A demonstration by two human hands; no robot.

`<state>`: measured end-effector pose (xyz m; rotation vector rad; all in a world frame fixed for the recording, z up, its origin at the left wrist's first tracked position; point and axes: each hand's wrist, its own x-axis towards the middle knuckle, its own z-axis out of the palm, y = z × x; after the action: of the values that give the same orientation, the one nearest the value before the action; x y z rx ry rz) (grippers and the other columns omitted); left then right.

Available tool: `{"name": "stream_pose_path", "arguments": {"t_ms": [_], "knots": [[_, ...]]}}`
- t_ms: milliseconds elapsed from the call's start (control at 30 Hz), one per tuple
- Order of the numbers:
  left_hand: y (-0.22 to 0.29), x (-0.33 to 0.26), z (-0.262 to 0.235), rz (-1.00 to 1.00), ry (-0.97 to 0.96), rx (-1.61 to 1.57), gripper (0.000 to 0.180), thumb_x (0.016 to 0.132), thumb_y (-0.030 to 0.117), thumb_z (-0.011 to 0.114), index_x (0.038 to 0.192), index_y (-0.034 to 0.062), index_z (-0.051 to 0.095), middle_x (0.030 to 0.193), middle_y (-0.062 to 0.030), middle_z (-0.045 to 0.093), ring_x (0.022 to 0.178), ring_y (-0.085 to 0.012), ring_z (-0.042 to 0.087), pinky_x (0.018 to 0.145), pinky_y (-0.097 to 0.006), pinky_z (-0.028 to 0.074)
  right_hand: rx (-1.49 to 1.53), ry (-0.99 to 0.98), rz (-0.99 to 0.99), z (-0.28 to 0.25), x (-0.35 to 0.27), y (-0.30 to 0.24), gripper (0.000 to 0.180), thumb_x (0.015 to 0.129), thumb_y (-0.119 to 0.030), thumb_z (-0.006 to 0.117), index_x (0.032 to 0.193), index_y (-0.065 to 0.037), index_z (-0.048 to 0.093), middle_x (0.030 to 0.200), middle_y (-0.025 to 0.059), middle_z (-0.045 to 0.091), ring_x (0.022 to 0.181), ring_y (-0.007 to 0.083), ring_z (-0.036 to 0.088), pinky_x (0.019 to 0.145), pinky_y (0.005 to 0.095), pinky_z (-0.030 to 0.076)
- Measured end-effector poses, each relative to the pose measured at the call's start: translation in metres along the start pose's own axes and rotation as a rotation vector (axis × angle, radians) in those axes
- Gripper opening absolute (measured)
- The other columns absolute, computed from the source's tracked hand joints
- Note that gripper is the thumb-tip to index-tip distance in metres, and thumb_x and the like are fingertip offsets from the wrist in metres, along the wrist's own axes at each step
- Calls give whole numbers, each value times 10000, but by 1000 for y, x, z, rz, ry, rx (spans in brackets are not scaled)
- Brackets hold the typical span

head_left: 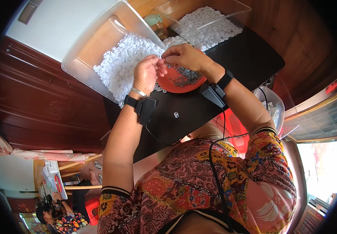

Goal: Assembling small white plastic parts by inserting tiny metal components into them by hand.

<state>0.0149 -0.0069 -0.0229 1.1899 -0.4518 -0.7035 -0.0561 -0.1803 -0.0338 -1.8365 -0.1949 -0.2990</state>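
My left hand [149, 72] and my right hand [188, 58] meet fingertip to fingertip above the left edge of an orange-red plate [172, 86]. Both are closed in a pinch; what lies between the fingers is too small to make out, perhaps a white bit. Loose grey metal pieces, thin like nails, form a pile [188, 78] on the plate, partly covered by my right hand and wrist. Left of my left hand, small white plastic pieces [123, 62] with holes heap up in a tilted clear bin [83, 54]. One such white piece [176, 115] lies alone on the black table [199, 113].
A second clear bin [238, 8] of white pieces stands at the back, beside a jar with a green lid [153, 19]. At right, a tub [279, 102] holds more pieces. Black cables [215, 156] run from my wrist straps. Another person [65, 218] sits far lower left.
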Motion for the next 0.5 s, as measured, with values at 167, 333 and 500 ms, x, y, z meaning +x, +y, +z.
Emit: {"name": "stream_pose_path", "arguments": {"t_ms": [167, 333, 500], "knots": [[-2, 1, -1, -54, -63, 17, 144, 859, 170, 516, 807, 41, 553, 700, -77, 587, 564, -179, 548, 522, -269, 396, 54, -17, -9, -3, -1, 4, 174, 856, -163, 609, 931, -10, 645, 802, 11, 637, 720, 67, 555, 637, 221, 460], [-1, 0, 1, -66, -80, 19, 131, 858, 167, 516, 806, 53, 554, 690, -66, 578, 556, -170, 536, 511, -267, 387, -24, -6, -38, 0, -5, -3, 181, 837, -156, 610, 899, 13, 632, 784, 55, 651, 726, 107, 586, 668, 252, 472], [-2, 0, 1, -67, -19, -54, 126, 861, 171, 515, 813, 59, 550, 672, -56, 572, 548, -166, 531, 490, -269, 378, -41, 13, -131, 4, -2, 6, 197, 808, -166, 603, 881, 15, 628, 761, 102, 663, 723, 168, 624, 682, 292, 484]]}}
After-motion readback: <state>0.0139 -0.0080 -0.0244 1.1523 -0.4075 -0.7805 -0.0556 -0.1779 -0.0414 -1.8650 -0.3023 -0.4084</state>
